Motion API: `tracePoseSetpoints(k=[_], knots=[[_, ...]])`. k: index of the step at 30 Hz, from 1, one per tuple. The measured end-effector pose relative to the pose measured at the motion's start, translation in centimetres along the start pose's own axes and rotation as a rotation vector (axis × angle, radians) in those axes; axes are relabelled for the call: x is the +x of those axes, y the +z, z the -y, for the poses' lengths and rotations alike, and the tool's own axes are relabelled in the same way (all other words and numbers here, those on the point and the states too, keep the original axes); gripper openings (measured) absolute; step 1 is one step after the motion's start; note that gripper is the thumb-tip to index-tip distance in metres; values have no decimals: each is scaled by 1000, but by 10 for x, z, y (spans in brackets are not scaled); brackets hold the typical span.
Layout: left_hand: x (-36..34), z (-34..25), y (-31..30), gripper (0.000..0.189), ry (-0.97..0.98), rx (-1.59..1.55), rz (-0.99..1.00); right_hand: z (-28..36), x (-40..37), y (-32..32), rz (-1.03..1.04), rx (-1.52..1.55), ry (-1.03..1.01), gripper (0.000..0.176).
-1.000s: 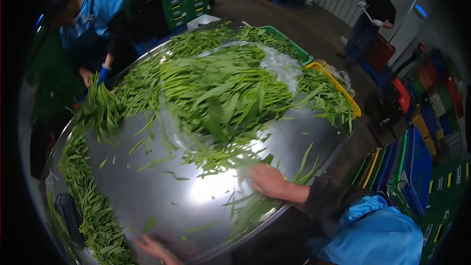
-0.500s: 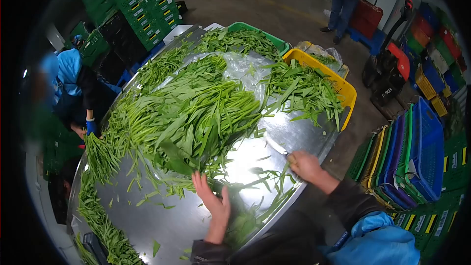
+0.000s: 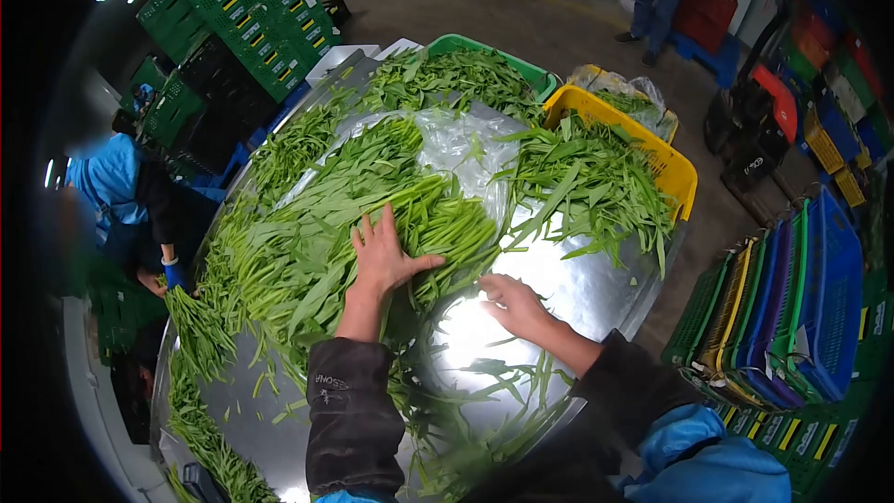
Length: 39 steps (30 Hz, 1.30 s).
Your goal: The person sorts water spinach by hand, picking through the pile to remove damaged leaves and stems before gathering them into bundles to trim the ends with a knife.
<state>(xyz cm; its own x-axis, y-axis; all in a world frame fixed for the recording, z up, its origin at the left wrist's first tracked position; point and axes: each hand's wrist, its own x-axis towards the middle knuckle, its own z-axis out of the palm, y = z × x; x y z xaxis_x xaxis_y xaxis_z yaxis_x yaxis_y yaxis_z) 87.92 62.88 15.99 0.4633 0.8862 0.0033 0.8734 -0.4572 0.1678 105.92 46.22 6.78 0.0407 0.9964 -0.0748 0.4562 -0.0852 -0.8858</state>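
A large pile of water spinach (image 3: 307,224), long green stems with narrow leaves, covers the middle of a shiny metal table (image 3: 466,331). My left hand (image 3: 380,259) lies on this pile with fingers spread and thumb stretched out toward the cut stem ends (image 3: 466,228). Just right of those ends, my right hand (image 3: 520,307) is closed with its fingers curled. It held a pale-bladed knife a moment earlier; the blade does not show clearly now. Loose leaves and stem bits (image 3: 507,377) lie on the metal below my right hand.
Clear plastic sheeting (image 3: 466,151) lies among the greens. A yellow crate (image 3: 675,177) and a green crate (image 3: 535,79) border the table's far side. At left, a co-worker in blue (image 3: 112,177) handles greens. Nested crates (image 3: 824,289) stand at right, near a pallet jack (image 3: 768,121).
My left hand has moved up and forward onto the pile, over the stems. My right hand has shifted left toward the stem ends, and the knife blade has gone from clear view.
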Motion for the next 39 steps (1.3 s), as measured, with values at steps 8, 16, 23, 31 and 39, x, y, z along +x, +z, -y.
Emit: tracePoseSetpoints(k=[8, 16, 23, 31, 39], knots=[[-36, -33, 22, 114, 122, 113, -22, -18, 45, 15, -78, 474, 112, 48], [-28, -16, 20, 85, 57, -164, -83, -9, 22, 6, -152, 680, 52, 37], [-25, 7, -22, 63, -189, -1106, -236, 30, 0, -8, -100, 986, 72, 32], [-35, 6, -9, 69, -39, -917, -190, 51, 91, 19, -88, 1620, 162, 42], [-68, -46, -9, 78, 124, -197, -283, 63, 41, 4, 68, 1997, 107, 48]])
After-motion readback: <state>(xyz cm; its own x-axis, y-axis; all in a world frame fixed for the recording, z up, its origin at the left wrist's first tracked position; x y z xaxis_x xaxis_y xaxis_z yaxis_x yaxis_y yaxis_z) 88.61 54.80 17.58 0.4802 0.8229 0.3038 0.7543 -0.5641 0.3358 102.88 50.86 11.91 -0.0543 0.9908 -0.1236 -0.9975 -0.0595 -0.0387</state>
